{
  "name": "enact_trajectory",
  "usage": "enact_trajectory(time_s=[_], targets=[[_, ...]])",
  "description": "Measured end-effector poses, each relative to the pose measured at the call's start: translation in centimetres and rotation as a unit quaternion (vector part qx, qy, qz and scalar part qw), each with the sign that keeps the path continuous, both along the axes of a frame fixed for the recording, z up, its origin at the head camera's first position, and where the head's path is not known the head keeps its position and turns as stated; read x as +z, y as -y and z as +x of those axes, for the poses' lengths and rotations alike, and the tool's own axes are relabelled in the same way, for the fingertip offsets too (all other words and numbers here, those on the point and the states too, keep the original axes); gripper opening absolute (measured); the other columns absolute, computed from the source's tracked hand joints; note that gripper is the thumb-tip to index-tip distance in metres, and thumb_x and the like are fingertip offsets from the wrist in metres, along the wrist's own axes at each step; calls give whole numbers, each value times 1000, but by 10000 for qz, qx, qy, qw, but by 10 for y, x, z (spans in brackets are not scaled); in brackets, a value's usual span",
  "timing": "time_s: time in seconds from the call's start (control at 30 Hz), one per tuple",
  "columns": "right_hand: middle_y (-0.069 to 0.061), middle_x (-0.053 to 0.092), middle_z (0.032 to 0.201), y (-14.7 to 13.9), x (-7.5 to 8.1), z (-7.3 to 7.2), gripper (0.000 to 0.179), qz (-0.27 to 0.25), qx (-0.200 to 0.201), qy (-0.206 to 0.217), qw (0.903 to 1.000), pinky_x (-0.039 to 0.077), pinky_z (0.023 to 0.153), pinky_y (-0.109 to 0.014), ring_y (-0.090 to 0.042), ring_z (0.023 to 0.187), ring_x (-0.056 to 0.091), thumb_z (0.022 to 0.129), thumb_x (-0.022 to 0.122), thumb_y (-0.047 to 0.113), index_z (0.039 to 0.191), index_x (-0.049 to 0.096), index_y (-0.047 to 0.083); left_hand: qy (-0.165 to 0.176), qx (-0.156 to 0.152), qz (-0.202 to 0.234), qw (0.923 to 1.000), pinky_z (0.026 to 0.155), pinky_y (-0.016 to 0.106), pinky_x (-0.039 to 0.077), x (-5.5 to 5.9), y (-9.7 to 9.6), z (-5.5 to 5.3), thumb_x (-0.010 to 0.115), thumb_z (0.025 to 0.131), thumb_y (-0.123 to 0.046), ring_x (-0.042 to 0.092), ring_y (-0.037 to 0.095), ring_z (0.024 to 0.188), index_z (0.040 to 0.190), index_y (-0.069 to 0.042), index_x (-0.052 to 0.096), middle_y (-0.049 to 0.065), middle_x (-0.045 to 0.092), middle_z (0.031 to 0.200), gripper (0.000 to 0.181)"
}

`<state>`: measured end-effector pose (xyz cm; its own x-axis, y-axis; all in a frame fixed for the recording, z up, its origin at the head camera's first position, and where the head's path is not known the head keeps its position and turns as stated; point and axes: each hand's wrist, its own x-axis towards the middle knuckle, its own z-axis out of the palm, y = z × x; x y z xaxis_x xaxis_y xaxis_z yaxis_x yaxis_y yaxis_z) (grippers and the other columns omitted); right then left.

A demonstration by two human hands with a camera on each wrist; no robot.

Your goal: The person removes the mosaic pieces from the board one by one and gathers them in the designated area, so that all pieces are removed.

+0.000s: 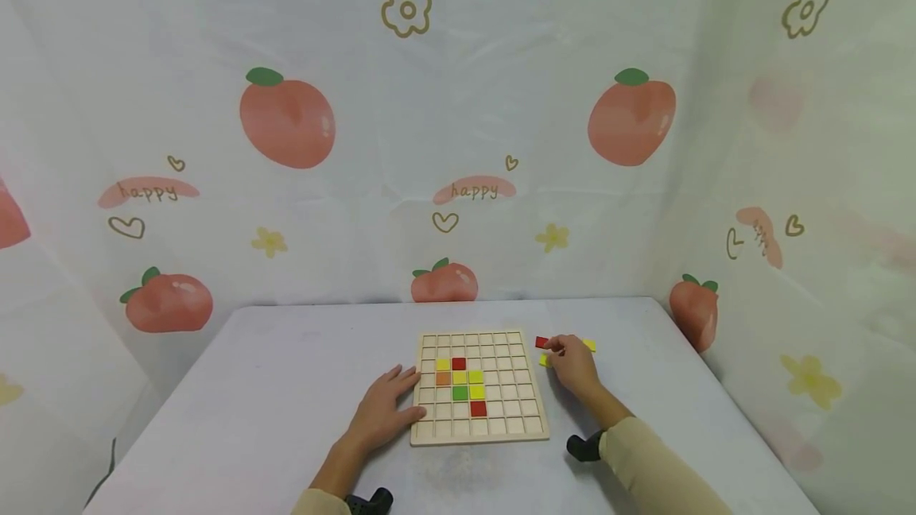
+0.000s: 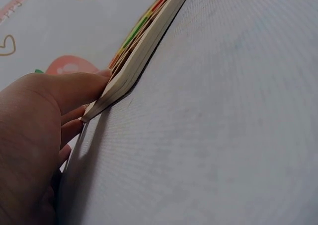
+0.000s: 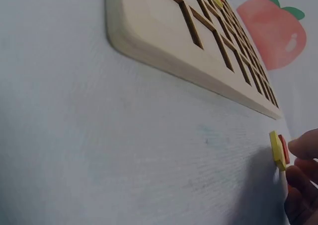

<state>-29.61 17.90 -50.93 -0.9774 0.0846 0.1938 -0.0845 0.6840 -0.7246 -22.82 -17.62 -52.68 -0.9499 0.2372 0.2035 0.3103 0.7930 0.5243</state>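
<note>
A wooden grid board (image 1: 515,425) lies on the table, with yellow, red, orange and green tiles in some squares, among them a green tile (image 1: 460,393). My left hand (image 1: 382,412) rests at the board's left side, fingers extended; its thumb (image 2: 84,88) lies on the rim. Right of the board, my right hand (image 1: 575,364) is low over loose tiles. Its thumb and fingertips are right at a red tile (image 1: 541,342); I cannot tell whether they pinch it. A yellow tile (image 3: 277,150) lies in front of the red one in the right wrist view.
Another yellow tile (image 1: 590,346) shows beyond the right hand, partly covered by it. The white table (image 1: 286,372) runs back to a printed curtain (image 1: 458,125), which also hangs along the right side. Black straps (image 1: 585,447) sit on both wrists.
</note>
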Motion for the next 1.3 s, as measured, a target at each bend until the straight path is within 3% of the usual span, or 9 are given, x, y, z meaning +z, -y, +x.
enact_trajectory(time_s=[0.13, 0.33, 0.53, 0.73, 1.0, 1.3], targets=[[-12, 62, 95, 3, 6, 0, 13, -11, -16, -104, 9999, 51, 77, -42, -27, 87, 57, 85, 64, -3, 96, 68, -1, -37, -15, -1, 10000, 106, 59, 30, 0, 0, 0, 70, 82, -39, 36, 35, 137, 136, -8, 58, 6, 52, 142, 63], [-9, 62, 94, 10, 10, -4, 15, -113, 16, -16, 9999, 50, 72, -37, -24, 85, 55, 85, 67, 0, 100, 68, 0, -22, 58, -10, 10000, 106, 60, 31, 0, -1, 1, 71, 82, -41, 36, 35, 137, 136, -10, 58, 5, 52, 142, 63], [-9, 64, 91, 20, 11, -4, 13, -378, 273, -357, 9983, 50, 78, -41, -25, 87, 60, 83, 68, -4, 95, 69, 0, 33, 91, -22, 10000, 106, 60, 30, 0, -2, 2, 71, 82, -41, 36, 35, 137, 137, -11, 58, 4, 52, 143, 64], [-7, 65, 94, 34, 13, -2, 12, -585, 472, -306, 9967, 52, 81, -41, -24, 89, 60, 85, 68, 0, 96, 68, 2, 53, 89, -7, 9999, 106, 60, 30, 1, -1, 2, 70, 83, -41, 35, 35, 138, 137, -11, 57, 4, 51, 144, 64], [-3, 63, 89, 53, 11, 2, 14, -825, 1035, -217, 9910, 51, 70, -32, -19, 80, 59, 86, 70, 2, 100, 68, 2, 28, 89, -17, 10000, 106, 59, 30, -1, 0, 0, 70, 82, -40, 35, 33, 138, 137, -11, 57, 3, 51, 144, 64], [-4, 65, 95, 71, 6, 6, 18, -767, 1710, 2, 9823, 53, 72, -30, -17, 83, 60, 87, 70, 6, 105, 68, 3, -17, -1, -5, 10000, 106, 60, 31, 0, -1, 1, 70, 82, -39, 36, 35, 137, 137, -10, 57, 4, 51, 143, 63]])
